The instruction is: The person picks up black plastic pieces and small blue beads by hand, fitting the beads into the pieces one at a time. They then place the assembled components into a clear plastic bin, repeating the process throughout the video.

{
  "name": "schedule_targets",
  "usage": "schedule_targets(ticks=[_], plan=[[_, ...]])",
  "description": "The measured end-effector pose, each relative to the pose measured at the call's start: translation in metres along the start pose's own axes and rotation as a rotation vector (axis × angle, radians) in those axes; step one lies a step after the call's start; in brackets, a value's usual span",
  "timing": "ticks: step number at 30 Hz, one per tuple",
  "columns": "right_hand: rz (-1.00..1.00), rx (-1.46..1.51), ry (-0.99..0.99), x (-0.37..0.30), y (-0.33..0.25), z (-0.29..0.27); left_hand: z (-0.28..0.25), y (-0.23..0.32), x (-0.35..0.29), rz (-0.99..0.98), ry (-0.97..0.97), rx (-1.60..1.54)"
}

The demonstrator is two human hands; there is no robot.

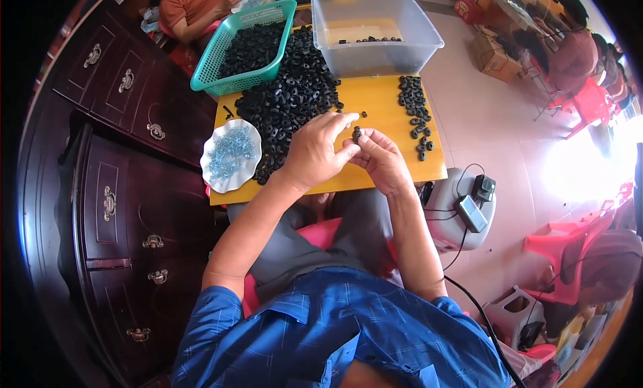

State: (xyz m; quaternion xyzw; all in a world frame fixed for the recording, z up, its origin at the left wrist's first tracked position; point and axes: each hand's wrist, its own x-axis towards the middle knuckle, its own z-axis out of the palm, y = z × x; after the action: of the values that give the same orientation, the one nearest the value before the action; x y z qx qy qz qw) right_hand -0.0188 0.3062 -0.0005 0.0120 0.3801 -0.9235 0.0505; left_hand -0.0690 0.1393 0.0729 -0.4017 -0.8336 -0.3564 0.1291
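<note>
Above the near part of the yellow table (pixel 376 107), my right hand (pixel 384 162) pinches a small black plastic part (pixel 356 132) between thumb and fingertips. My left hand (pixel 315 150) is just left of it. Its fingers reach out past the part and its thumb, spread from them, comes close to the right fingertips; I see nothing in it. Beneath and beyond the left hand spreads a heap of small black parts (pixel 295 87). A lone tiny black piece (pixel 364 114) lies on the table just beyond the fingers.
A white scalloped plate (pixel 252 177) holds thin bluish clear pieces. Further back stand a green basket (pixel 201 82) of black parts and a clear bin (pixel 375 65). More black parts (pixel 416 113) line the right edge. Dark drawers (pixel 120 140) flank the left; a grey stool (pixel 439 235) carries cabled devices.
</note>
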Motion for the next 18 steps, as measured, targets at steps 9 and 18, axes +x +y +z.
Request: schedule_targets(ticks=[9, 18], plan=[[0.007, 0.0, -0.012, 0.003, 0.006, -0.01, 0.015, -0.004, -0.003, 0.15, 0.113, 0.212], [-0.01, -0.04, 0.005, 0.002, 0.009, -0.007, 0.014, -0.004, -0.005, 0.213, 0.13, 0.199]])
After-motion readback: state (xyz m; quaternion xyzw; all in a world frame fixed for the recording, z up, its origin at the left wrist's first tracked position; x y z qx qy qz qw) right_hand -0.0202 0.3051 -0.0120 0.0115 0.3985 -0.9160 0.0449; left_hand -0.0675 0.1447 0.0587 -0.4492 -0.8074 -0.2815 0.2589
